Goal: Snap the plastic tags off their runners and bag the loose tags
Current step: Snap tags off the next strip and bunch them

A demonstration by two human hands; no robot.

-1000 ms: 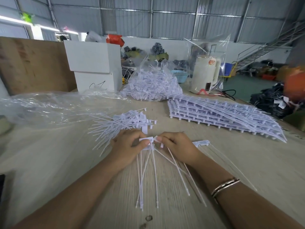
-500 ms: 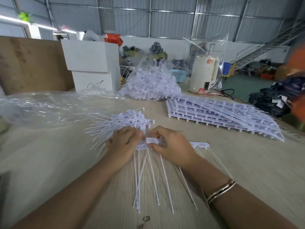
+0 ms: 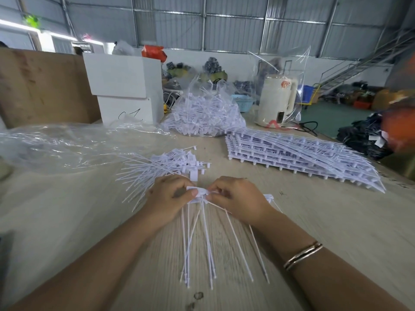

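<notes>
both the left hand point(image 3: 167, 196) and right hand point(image 3: 235, 198) pinched the runner point(image 3: 198, 191) over the table point(image 3: 325, 221), its light, springy tags point(image 3: 206, 243) dangling, probably best gripped at the stiff heads.

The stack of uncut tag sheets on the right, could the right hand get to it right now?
Probably not yet: the right hand is pinching the tag strip together with the left hand. Otherwise bare table lies between it and the stack.

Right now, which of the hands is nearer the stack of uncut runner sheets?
Right. The right hand lies just near-left of the stack of runner sheets; the left hand is farther left, beyond it.
</notes>
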